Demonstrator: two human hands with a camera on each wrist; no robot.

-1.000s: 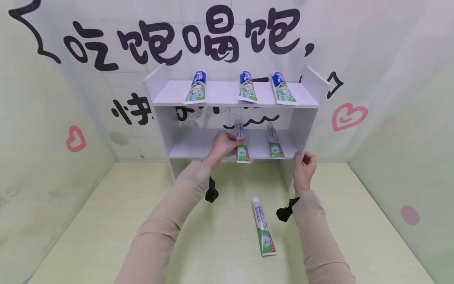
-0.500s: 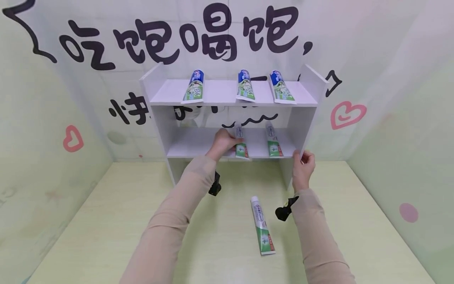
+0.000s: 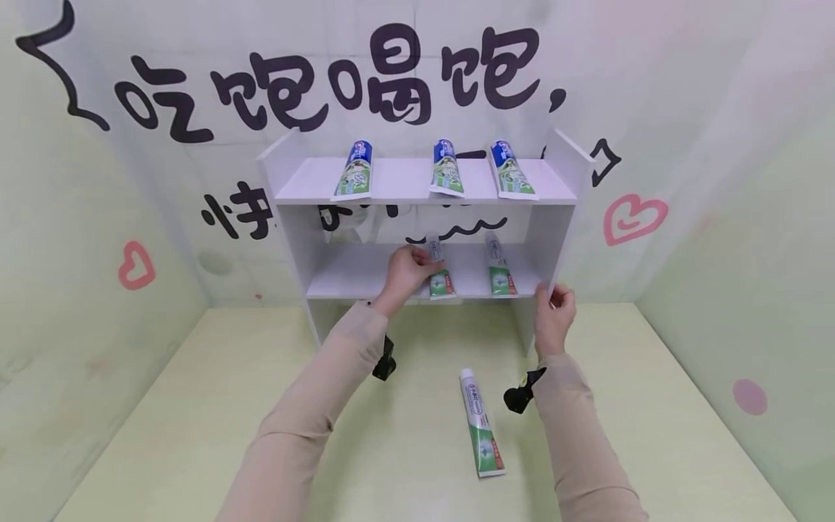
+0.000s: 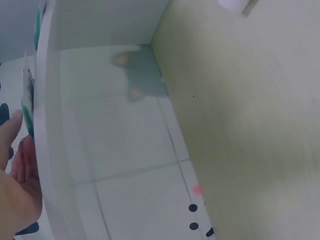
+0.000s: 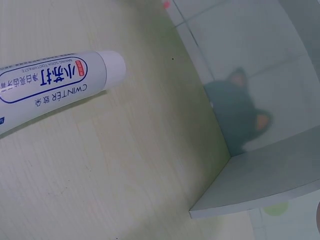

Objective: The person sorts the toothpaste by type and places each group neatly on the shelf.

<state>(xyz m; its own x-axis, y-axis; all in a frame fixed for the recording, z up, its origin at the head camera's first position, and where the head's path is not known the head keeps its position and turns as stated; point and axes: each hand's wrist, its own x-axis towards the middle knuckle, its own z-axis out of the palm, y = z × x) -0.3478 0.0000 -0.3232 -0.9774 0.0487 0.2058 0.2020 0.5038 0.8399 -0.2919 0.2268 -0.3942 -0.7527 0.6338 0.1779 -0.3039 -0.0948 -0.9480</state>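
Note:
On the middle board of the white shelf unit (image 3: 365,272) lies a silver-and-green toothpaste tube (image 3: 440,283), tail towards me. My left hand (image 3: 406,275) holds it at its left edge, with the thumb over its face; the left wrist view catches this hand (image 4: 20,185) and the tube (image 4: 28,97) edge-on. My right hand (image 3: 554,315) grips the front edge of the unit's right side panel. Only a sliver of it enters the right wrist view. A matching toothpaste tube (image 3: 500,272) lies farther right on that board. Another toothpaste tube (image 3: 481,428) lies on the table.
The top board bears three blue-and-green toothpaste tubes: a left tube (image 3: 354,174), a middle tube (image 3: 446,170) and a right tube (image 3: 513,174). The pale wooden table (image 3: 261,406) runs under the unit. Printed walls close in the back and both sides.
The held tube has gone back and down onto the middle board; its tail stuck out past the front edge before. My right hand stays on the side panel. The head view has shifted slightly.

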